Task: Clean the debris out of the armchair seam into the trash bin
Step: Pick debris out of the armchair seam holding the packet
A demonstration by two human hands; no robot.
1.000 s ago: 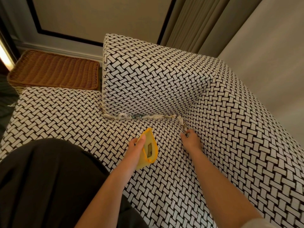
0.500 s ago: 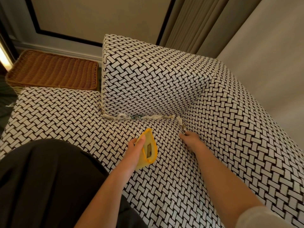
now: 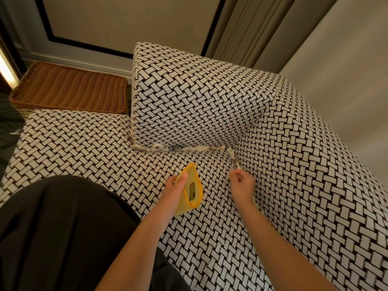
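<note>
— The right hand (image 3: 241, 182) has pulled back from the seam (image 3: 236, 161), fingers pinched, maybe on a scrap.
— Left hand (image 3: 175, 186) grips the yellow pouch (image 3: 192, 191); debris (image 3: 178, 148) lines the armchair (image 3: 210, 97) seam.

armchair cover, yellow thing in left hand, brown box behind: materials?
Armchair cover: woven fabric by the look, matte, black-and-white basketweave print. Yellow item in left hand: looks like soft cloth with a stitched edge and small label. Brown box: wicker or rattan, visible ribbed weave.
</note>
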